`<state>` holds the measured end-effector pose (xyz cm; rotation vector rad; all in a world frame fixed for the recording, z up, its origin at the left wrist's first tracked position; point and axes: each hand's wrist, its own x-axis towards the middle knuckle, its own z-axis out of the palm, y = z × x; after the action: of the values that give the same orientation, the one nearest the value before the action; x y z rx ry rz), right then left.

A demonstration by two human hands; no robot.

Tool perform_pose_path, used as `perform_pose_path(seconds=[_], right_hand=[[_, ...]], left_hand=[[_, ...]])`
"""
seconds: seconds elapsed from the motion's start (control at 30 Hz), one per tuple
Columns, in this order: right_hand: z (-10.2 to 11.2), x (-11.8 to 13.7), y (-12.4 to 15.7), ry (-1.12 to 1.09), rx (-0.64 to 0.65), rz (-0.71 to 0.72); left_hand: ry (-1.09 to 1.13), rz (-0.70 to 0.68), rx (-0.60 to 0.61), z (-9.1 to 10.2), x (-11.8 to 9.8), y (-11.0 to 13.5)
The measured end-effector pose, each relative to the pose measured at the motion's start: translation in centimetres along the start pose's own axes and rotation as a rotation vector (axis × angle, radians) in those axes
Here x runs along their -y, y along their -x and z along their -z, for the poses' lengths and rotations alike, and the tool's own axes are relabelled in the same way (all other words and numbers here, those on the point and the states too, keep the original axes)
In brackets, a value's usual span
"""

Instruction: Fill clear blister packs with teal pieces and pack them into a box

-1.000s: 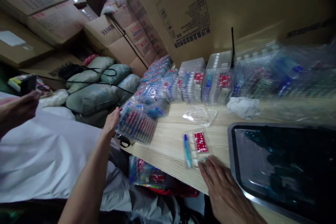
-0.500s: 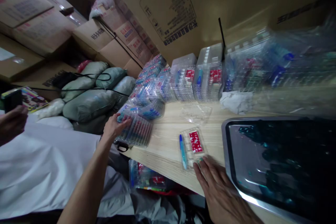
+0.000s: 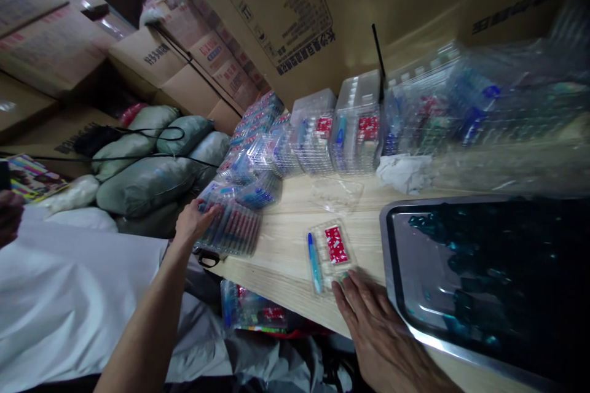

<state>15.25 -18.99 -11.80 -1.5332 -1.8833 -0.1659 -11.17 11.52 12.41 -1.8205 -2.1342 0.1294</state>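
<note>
Reaches out with the left hand (image 3: 191, 221) to a stack of clear plastic packs of coloured pens (image 3: 233, 232) at the left corner of the pale wooden table (image 3: 281, 258). Lays the fingers, close together, over the stack's near end; cannot tell whether the thumb grips underneath. Presses the right hand (image 3: 375, 328) flat on the table near its front edge, fingers straight and slightly apart, holding nothing, fingertips touching the near end of a clear blister pack with a blue pen and a red patterned card (image 3: 328, 252). Just right of that pack, a large grey metal tray with a dark glossy inside (image 3: 391, 270). Beyond the pack, an empty clear plastic shell (image 3: 336, 193) and a crumpled white cloth (image 3: 403, 172). Along the back, rows of stacked clear packs (image 3: 354, 135) against brown cardboard boxes (image 3: 295, 18). Left of the table, grey-green sacks (image 3: 142, 181). At the far left edge, another person's hand (image 3: 7, 218).
</note>
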Motion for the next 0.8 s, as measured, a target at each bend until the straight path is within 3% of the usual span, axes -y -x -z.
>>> perform_pose_path(seconds=[0.5,0.63,0.8], right_hand=[[0.1,0.0,0.0,-0.031,0.063,-0.004],[0.1,-0.1,-0.1,-0.033,0.024,-0.007],[0.0,-0.1,-0.2,-0.046,-0.012,-0.009]], left_hand=[[-0.058,0.008,-0.050,-0.1,-2.2,2.1],[-0.085,0.025,-0.068,-0.3,-2.9,3.0],[-0.022,0.045,-0.085,-0.5,-2.3,2.1]])
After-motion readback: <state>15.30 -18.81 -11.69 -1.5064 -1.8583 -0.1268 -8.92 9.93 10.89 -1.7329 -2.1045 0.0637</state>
